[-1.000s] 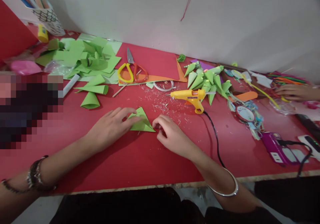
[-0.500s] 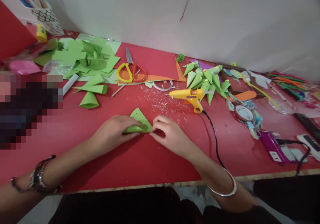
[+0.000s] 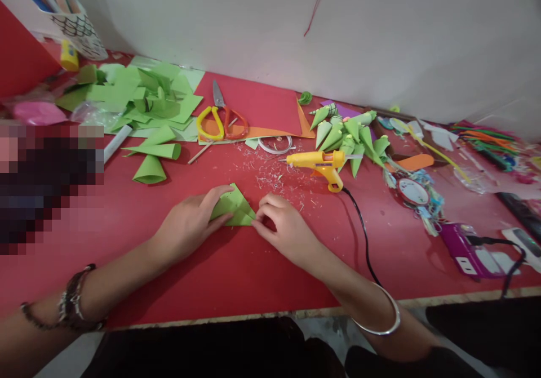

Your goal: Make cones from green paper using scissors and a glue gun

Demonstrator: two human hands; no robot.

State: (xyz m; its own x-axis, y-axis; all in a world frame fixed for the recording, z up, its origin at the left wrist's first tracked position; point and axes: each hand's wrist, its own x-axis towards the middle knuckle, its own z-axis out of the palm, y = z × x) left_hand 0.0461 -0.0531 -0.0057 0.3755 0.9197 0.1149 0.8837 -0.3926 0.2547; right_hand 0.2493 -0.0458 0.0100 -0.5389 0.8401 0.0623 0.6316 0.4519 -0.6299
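A piece of green paper (image 3: 237, 204), partly rolled, lies low over the red table between my hands. My left hand (image 3: 190, 220) grips its left side, thumb in front and fingers along the upper edge. With thumb and forefinger my right hand (image 3: 279, 220) pinches the pointed right corner. Beyond my hands, two green paper cones (image 3: 151, 169) lie to the left. A yellow glue gun (image 3: 319, 163) rests past my right hand, its black cord running toward the table's front edge.
Scissors (image 3: 217, 119) with yellow and orange handles lie by a red sheet (image 3: 257, 102). Green paper scraps (image 3: 147, 96) pile at the back left. Finished-looking green cones (image 3: 346, 133) cluster behind the glue gun. A purple power strip (image 3: 459, 248) sits at the right.
My left hand has shifted slightly left and its fingers have moved up the paper, which now lies flatter. My right hand still pinches the corner, almost unmoved.
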